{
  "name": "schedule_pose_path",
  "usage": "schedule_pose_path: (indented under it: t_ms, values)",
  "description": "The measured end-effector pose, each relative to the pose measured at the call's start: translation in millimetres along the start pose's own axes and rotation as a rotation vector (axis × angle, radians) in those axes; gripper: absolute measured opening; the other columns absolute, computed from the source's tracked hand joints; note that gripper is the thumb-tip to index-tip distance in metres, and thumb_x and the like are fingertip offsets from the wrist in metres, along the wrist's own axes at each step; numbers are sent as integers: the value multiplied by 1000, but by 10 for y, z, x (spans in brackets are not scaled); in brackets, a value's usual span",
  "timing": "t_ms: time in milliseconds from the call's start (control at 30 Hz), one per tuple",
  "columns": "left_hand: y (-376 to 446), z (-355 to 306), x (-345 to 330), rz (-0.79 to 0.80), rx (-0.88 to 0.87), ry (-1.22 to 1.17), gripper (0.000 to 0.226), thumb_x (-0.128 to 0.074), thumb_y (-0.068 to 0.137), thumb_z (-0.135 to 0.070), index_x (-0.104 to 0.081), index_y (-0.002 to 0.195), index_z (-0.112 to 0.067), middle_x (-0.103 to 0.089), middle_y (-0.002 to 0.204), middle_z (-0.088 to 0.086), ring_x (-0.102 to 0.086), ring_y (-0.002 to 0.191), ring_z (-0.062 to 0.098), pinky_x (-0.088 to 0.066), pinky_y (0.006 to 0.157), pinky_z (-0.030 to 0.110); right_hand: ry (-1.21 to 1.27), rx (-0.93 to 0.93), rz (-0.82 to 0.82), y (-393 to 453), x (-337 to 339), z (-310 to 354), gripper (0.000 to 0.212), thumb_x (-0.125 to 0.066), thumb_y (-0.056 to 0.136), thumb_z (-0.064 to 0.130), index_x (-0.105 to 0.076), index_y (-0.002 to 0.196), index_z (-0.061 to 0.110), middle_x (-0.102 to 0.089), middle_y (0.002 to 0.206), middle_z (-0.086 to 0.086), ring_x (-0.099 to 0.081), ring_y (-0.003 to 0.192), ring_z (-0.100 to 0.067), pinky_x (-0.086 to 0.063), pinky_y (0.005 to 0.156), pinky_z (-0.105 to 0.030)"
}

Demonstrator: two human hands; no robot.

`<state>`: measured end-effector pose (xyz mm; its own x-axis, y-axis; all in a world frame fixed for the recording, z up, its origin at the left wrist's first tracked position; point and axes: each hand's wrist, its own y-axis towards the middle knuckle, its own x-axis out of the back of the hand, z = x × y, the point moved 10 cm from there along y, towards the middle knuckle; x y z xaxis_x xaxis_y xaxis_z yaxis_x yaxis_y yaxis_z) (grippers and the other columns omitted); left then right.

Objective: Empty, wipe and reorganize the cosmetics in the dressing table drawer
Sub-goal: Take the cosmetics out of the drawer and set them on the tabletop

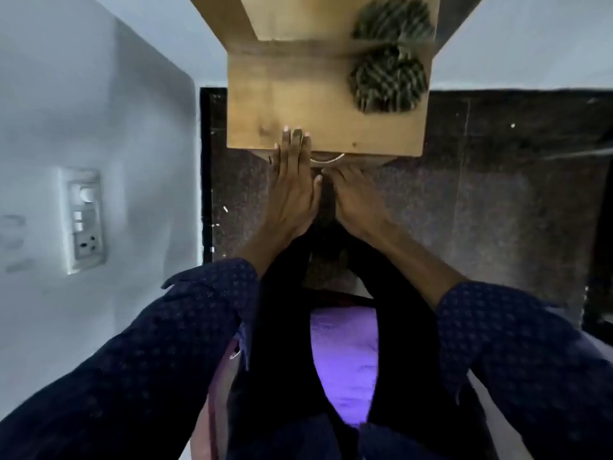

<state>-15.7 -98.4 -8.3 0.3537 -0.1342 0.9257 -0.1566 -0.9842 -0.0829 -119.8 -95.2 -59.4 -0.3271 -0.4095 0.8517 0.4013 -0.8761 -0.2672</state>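
Note:
A wooden dressing table (318, 104) stands against the wall, seen from above. My left hand (292, 180) lies flat with straight fingers over the table's front edge. My right hand (351, 190) reaches under that edge to the curved metal drawer handle (326, 160); its fingertips are hidden below the tabletop. The drawer front is shut flush, so no cosmetics are visible. A dark green fluffy cloth (388, 81) sits on the right of the tabletop and is mirrored behind.
A white wall with a switchboard (84, 217) runs along the left. Dark speckled stone floor (481, 180) surrounds the table. My legs in dark trousers and a purple seat cushion (345, 360) are below.

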Motion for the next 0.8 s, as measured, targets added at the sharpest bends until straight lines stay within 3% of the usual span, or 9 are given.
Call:
schedule_pose_path:
  t_ms: [133,267,400,533,667,800]
  values:
    - [34,151,-494,-49,-60,25,68,-42,108,-25,-16,163,6,-11,172,25,-6,161,40,-13,128,59,-113,-5,-67,182,-451,-155,50,-54,93,13,-54,143,12,-54,146,-10,-47,133,-35,-40,104,-51]
    - [49,300,-785,-191,-130,33,65,-44,108,-21,-21,161,9,-17,170,27,-12,160,43,-12,128,61,-145,-20,-317,334,-704,-303,45,-51,101,19,-54,145,13,-55,145,-9,-45,131,-37,-35,100,-50]
    - [85,403,-930,-306,-163,109,64,-43,109,-23,-22,161,9,-19,170,26,-13,160,43,-13,128,61,-102,-51,-507,384,-734,-290,30,-49,101,20,-70,122,13,-67,129,-5,-51,120,-36,-35,91,-48]
    - [15,385,-953,-379,-216,126,65,-39,111,-26,-17,163,7,-14,172,23,-8,161,39,-10,128,59,-112,-12,-606,248,-630,-169,34,-41,96,19,-73,106,11,-72,115,-4,-55,109,-37,-37,84,-48]
    - [-208,380,-1007,-375,-252,181,65,-28,113,-33,-12,165,2,-8,174,19,-2,163,32,-6,130,54,-182,-15,-536,-46,-807,-64,25,-46,91,12,-71,94,11,-71,101,-5,-55,102,-35,-39,83,-48]
    - [-723,375,-1046,-314,-263,201,63,-21,114,-38,-20,164,0,-14,173,19,-5,163,31,-8,132,47,-216,71,-385,-605,-960,249,16,-55,85,9,-69,91,10,-73,97,-13,-65,94,-41,-49,75,-46]
